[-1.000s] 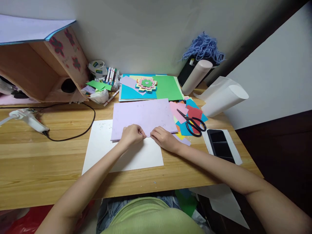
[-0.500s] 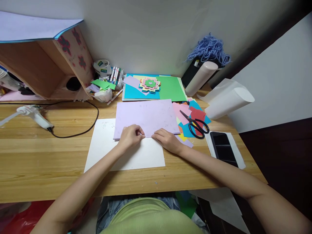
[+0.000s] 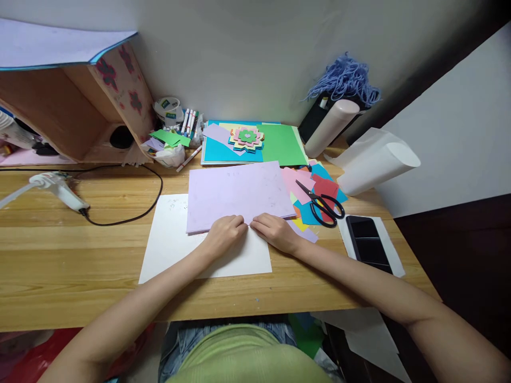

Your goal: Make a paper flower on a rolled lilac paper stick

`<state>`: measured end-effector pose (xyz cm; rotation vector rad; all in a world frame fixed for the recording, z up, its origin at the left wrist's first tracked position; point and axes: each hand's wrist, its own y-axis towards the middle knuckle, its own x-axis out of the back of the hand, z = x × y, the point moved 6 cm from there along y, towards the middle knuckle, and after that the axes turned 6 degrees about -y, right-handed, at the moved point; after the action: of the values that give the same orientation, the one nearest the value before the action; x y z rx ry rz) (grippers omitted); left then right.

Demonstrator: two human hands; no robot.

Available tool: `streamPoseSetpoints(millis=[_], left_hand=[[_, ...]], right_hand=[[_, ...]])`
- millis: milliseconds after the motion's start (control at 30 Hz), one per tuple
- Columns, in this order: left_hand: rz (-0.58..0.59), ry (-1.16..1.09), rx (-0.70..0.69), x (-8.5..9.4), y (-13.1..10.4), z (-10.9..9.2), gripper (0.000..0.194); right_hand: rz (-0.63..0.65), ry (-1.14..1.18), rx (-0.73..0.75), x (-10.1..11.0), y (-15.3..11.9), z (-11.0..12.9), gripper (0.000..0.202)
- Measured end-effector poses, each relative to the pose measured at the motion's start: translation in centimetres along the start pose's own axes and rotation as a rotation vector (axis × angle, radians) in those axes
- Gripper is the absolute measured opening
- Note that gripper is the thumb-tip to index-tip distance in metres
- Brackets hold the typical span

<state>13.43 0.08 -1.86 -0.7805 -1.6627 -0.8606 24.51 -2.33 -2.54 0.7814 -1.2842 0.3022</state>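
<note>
A lavender sheet of paper (image 3: 239, 194), apparently layered at its near edge, lies over a white sheet (image 3: 171, 250) on the wooden table. My left hand (image 3: 227, 233) is closed on the middle of the lavender paper's near edge, with its fingertips curled under. Right beside it, my right hand (image 3: 275, 232) pinches the same edge. The two hands almost touch. Whatever lies between the fingertips is too small to make out.
Black-handled scissors (image 3: 321, 202) rest on coloured paper scraps (image 3: 301, 189) to the right, near a phone (image 3: 367, 242). A layered paper flower (image 3: 246, 137) sits behind on green and blue sheets. On the left are a glue gun (image 3: 59, 191), its cable, and an open box (image 3: 131, 96).
My left hand has moved right, closer to my right hand, and its fingers have curled in. The lavender paper has turned slightly, its left corner now nearer to me.
</note>
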Motion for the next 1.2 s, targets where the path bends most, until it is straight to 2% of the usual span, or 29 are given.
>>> streamPoseSetpoints(millis=[133, 233, 367, 600, 733, 867, 933, 1067, 1200], left_hand=[[-0.059, 0.014, 0.042, -0.4, 0.0, -0.2, 0.022], [-0.095, 0.016, 0.083, -0.6, -0.1, -0.1, 0.022], [-0.053, 0.049, 0.074, -0.7, 0.0, -0.2, 0.023], [0.054, 0.046, 0.082, -0.4, 1.0, -0.6, 0.027], [0.046, 0.037, 0.093, -0.5, 1.3, -0.6, 0.026], [-0.001, -0.030, 0.140, -0.4, 1.5, -0.1, 0.022], [-0.045, -0.073, 0.177, 0.0, 1.6, 0.3, 0.020], [-0.098, -0.221, 0.293, 0.6, 1.7, 1.2, 0.017], [-0.109, -0.341, 0.338, 0.9, 1.4, 1.7, 0.017]], right_hand=[[0.052, -0.012, 0.007, 0.0, 0.4, 0.2, 0.023], [0.052, 0.016, -0.046, 0.2, 0.8, 0.0, 0.022], [0.029, 0.068, -0.115, 0.4, 1.1, -0.2, 0.021], [0.013, 0.079, -0.147, -0.2, 0.8, -0.3, 0.022], [0.015, 0.135, -0.200, -0.2, 0.8, -0.3, 0.020], [0.012, 0.304, -0.347, 0.4, 1.2, -0.8, 0.011], [0.046, 0.400, -0.450, 0.4, 1.5, -1.5, 0.008], [0.205, 0.542, -0.615, 0.0, 2.2, -2.8, 0.006], [0.277, 0.605, -0.597, 0.0, 2.4, -3.4, 0.005]])
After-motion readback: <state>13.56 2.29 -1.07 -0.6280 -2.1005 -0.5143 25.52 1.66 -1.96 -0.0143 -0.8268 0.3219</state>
